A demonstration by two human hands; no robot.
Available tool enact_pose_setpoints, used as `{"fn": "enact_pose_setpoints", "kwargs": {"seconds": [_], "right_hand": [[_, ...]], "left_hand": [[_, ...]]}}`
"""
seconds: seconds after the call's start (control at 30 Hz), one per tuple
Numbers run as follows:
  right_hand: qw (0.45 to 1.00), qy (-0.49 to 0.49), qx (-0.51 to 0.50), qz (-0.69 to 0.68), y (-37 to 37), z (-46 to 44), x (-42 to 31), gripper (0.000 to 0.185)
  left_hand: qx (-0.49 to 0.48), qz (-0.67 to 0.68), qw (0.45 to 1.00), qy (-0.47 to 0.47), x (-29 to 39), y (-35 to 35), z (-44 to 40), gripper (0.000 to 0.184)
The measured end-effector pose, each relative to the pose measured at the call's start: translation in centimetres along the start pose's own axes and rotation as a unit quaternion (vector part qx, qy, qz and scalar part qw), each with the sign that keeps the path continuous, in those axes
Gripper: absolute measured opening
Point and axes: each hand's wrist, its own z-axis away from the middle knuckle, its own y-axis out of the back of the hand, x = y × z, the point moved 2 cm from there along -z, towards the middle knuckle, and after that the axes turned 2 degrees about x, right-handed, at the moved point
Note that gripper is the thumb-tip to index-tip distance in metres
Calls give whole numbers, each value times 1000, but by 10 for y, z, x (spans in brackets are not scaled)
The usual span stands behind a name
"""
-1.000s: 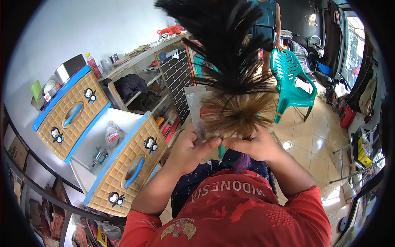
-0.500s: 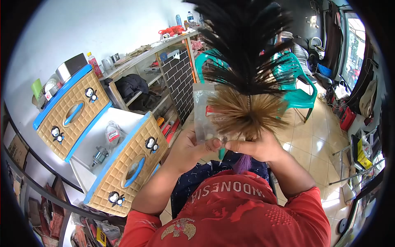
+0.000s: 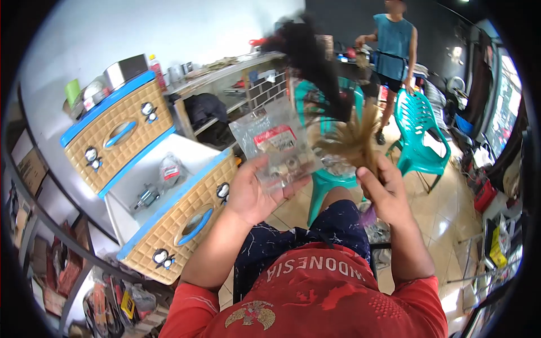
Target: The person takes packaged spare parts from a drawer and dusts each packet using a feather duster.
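My left hand (image 3: pixel 253 194) holds a clear plastic bag (image 3: pixel 276 121) with a red and white label, thumb at its edge and fingers behind it. Small metal-looking parts sit in the bottom of the bag. My right hand (image 3: pixel 390 194) is closed around the handle of a feather duster (image 3: pixel 355 138). Its tan feathers fan out above my fingers, and a blurred black plume leans up and to the left. A purple tuft shows below the hand. The bag and the duster are side by side in front of me.
A drawer unit (image 3: pixel 121 138) stands at my left; its open drawer holds a metal part (image 3: pixel 146 196) and another labelled bag (image 3: pixel 171 169). A green chair (image 3: pixel 420 132) stands ahead right, and a person in a blue-green top (image 3: pixel 393 45) stands behind it. A shelf cabinet (image 3: pixel 225 73) lines the wall.
My hands have moved apart, the bag to the left and the duster to the right. The black plume has swung over to the left. A person has come into view at the back.
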Motion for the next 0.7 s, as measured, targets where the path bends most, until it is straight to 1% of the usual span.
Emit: {"fn": "enact_pose_setpoints", "kwargs": {"seconds": [0.03, 0.07, 0.1, 0.13, 0.17, 0.2, 0.23, 0.27, 0.3, 0.33, 0.37, 0.4, 0.43, 0.47, 0.5, 0.53, 0.57, 0.6, 0.63, 0.67, 0.7], "right_hand": [[994, -69, -64, -48, 1, 3, 4, 14], [978, -139, -128, -93, -2, 5, 9, 11], [976, -120, -181, -31, -7, 4, 9, 10], [974, -114, -193, -38, -15, 2, 11, 10], [990, -40, -136, -16, -22, -2, 12, 12], [997, 35, -75, 4, -28, -6, 13, 14], [998, 56, -41, -6, -33, -8, 16, 19], [997, 62, -53, -14, -31, -10, 14, 19], [986, 45, -160, 33, -26, -11, 12, 20], [961, 31, -263, 82, -25, -12, 13, 21], [954, 96, -282, 23, -30, -11, 18, 21], [951, 104, -291, 16, -35, -12, 20, 21], [974, 81, -209, -14, -37, -14, 21, 21], [990, 54, -125, -44, -37, -17, 22, 20], [988, -20, -147, -39, -31, -20, 25, 20], [987, -16, -155, -43, -23, -24, 26, 20], [966, 52, -253, -1, -18, -26, 25, 20], [930, 121, -343, 42, -17, -26, 23, 19], [934, 104, -341, 5, -15, -26, 21, 19], [933, 107, -342, 2, -13, -27, 20, 19], [953, 43, -296, -45, -9, -30, 23, 19]], "left_hand": [[-8, -15, 1000, -26, 10, -5, 4, 54], [3, -16, 999, -39, 16, -5, 8, 54], [13, 4, 997, -80, 22, -5, 12, 58], [23, 22, 992, -120, 27, -4, 18, 61], [21, -5, 989, -143, 29, 1, 23, 73], [29, -8, 987, -155, 32, 0, 29, 73], [41, -21, 983, -180, 37, -12, 35, 78], [53, -33, 977, -206, 41, -19, 40, 82], [66, -47, 971, -224, 43, -18, 45, 84], [74, -49, 967, -237, 42, -15, 49, 84], [113, -76, 953, -270, 40, -11, 55, 86], [151, -102, 936, -301, 40, -9, 60, 88], [161, -95, 943, -274, 48, -14, 61, 92], [147, -72, 947, -277, 48, -27, 65, 94], [137, -64, 947, -283, 49, -27, 67, 94], [126, -56, 947, -288, 49, -28, 68, 94], [136, -68, 944, -292, 49, -29, 72, 92], [109, -58, 954, -273, 49, -26, 75, 87], [-21, -13, 972, -236, 55, 1, 74, 85], [-151, 32, 969, -191, 62, -2, 73, 83], [-14, -24, 971, -239, 55, -2, 75, 81]]}}
